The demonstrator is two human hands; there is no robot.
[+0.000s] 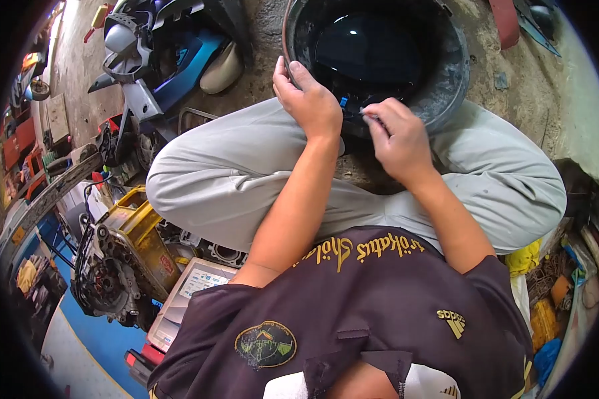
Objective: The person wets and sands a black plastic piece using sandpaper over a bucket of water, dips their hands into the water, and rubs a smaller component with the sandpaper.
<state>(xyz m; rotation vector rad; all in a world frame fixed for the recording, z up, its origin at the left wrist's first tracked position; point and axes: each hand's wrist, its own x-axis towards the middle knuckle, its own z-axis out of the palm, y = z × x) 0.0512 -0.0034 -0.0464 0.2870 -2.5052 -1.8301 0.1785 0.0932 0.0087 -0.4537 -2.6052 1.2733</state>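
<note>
A round black basin (449,86) of dark liquid stands in front of my crossed legs. My left hand (307,103) is at its near left edge, fingers wrapped round a thin, dark curved edge; whether this is the basin's rim or a separate strip I cannot tell. My right hand (400,136) is closed in a pinch at the near side of the basin, slightly blurred. Something small with a reddish spot shows at its fingertips, too small to name. Between the hands is a small blue piece (344,102) against the dark near side.
Motorcycle body panels (190,66) lie at the upper left. On the left are a yellow bin (146,259), an engine part (106,272) and a light flat case (193,292). A red curved piece (505,23) lies at the upper right; coiled wire (552,279) sits at the right.
</note>
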